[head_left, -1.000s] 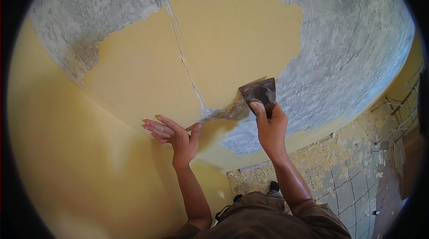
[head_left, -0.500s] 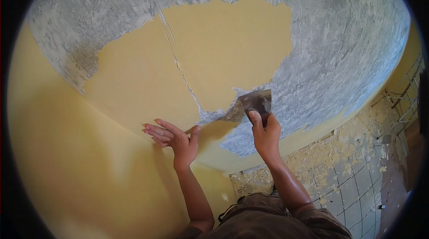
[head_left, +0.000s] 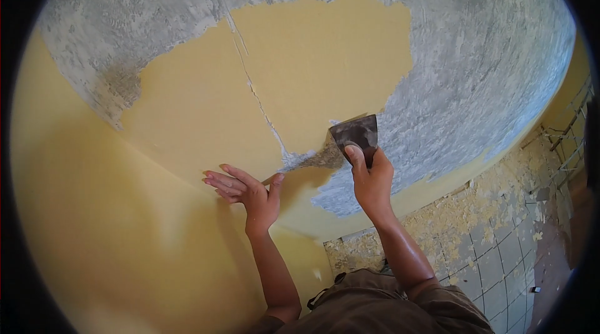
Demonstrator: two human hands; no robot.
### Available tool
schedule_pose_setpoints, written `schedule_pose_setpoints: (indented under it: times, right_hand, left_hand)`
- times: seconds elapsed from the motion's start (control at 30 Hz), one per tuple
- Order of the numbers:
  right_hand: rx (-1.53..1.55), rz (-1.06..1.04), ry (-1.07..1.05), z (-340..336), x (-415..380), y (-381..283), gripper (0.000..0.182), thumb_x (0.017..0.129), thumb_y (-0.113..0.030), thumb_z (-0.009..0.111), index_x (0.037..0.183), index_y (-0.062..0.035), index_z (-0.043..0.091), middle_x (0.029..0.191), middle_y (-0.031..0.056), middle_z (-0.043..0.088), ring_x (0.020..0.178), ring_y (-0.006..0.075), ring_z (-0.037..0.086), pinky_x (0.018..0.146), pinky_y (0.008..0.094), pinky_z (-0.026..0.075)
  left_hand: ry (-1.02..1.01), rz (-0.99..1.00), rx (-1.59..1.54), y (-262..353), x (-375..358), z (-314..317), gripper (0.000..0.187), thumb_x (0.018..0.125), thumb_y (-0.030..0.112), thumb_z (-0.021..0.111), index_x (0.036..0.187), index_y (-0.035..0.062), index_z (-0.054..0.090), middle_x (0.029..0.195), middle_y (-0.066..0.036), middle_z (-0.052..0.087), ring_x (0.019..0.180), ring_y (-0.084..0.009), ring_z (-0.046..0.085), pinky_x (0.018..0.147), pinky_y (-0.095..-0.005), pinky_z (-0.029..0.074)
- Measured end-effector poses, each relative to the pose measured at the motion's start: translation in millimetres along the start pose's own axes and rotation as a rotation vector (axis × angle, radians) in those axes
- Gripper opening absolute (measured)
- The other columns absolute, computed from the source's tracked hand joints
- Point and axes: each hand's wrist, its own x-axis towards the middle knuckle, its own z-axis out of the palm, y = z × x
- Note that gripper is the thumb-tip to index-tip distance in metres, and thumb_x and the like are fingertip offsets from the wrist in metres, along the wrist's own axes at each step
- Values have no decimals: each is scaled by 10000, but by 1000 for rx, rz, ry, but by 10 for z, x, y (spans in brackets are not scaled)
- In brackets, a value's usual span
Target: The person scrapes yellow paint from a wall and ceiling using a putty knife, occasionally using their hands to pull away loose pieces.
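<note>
My right hand point(head_left: 373, 181) grips a putty knife point(head_left: 357, 136), its thumb pressed along the wide, dusty blade. The blade's edge lies at the lower border of the yellow paint point(head_left: 325, 59), where bare grey plaster point(head_left: 469, 53) begins. My left hand point(head_left: 250, 193) is open, fingers spread, close to the painted wall near the corner. A crack point(head_left: 259, 106) with white edges runs down the yellow patch towards a small scraped spot point(head_left: 297, 160) between the hands.
Another yellow wall point(head_left: 94, 209) meets this one at the left. Below, the tiled floor point(head_left: 494, 253) is strewn with paint flakes point(head_left: 431, 237). A metal rack or frame point(head_left: 569, 128) stands at the far right.
The putty knife has moved slightly up over the edge of the yellow paint, with my right hand following. My left hand stays almost where it was.
</note>
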Motion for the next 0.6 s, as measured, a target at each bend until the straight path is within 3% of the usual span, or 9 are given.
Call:
schedule_pose_setpoints:
  times: [0.43,0.53,0.6]
  right_hand:
    - [1,19,1,-118,14,82,282,939,-240,712,974,40,699,792,132,720,688,119,601,644,302,483]
    - [-123,97,-14,-138,60,34,310,935,-271,717,960,38,699,739,139,698,652,136,591,621,315,474]
    - [-102,-35,-12,-99,133,-106,347,926,-306,723,924,39,692,667,138,655,594,163,560,587,335,457]
  left_hand:
    - [5,10,-34,-9,-39,-9,1263,869,706,577,1502,18,-272,1475,-336,-417,1377,-492,-397,1037,-730,-157]
    - [9,6,-50,21,-18,0,1266,867,705,580,1502,17,-272,1477,-336,-414,1378,-492,-396,1039,-725,-161]
    - [6,7,-55,10,-23,-5,1265,869,699,584,1502,17,-272,1478,-336,-412,1378,-493,-394,1040,-723,-163]
